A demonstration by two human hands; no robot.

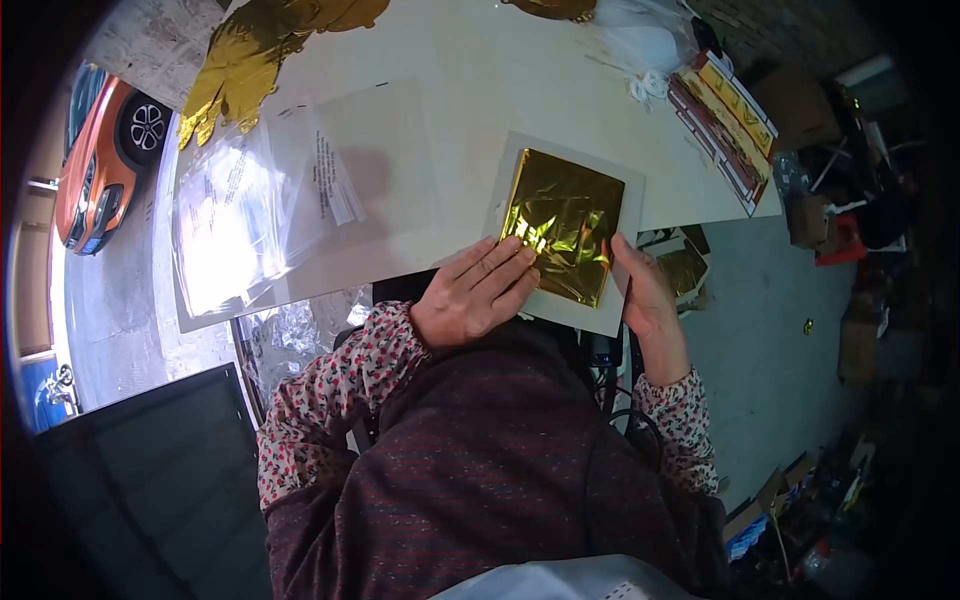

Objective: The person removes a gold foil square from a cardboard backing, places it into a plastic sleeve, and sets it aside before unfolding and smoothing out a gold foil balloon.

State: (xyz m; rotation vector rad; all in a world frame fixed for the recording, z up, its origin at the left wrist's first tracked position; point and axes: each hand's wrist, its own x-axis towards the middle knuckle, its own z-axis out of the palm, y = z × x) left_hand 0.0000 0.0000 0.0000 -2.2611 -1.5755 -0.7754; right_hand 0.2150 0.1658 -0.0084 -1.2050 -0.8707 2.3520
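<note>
Head view: gold foil sheet [568,205] lies on a pale board [633,205] at the table's [455,130] near edge. Left hand [475,290] flat on foil, fingers together; right hand [648,290] at board's edge, grip unclear. We'd press lightly, board steadied.

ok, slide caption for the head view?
Left hand rests on shiny gold foil over a pale board, right hand at the board's right edge.

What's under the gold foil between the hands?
A pale board shows past the edges of the gold foil. The board's middle, and anything between it and the foil, is covered, so I can't tell.
</note>
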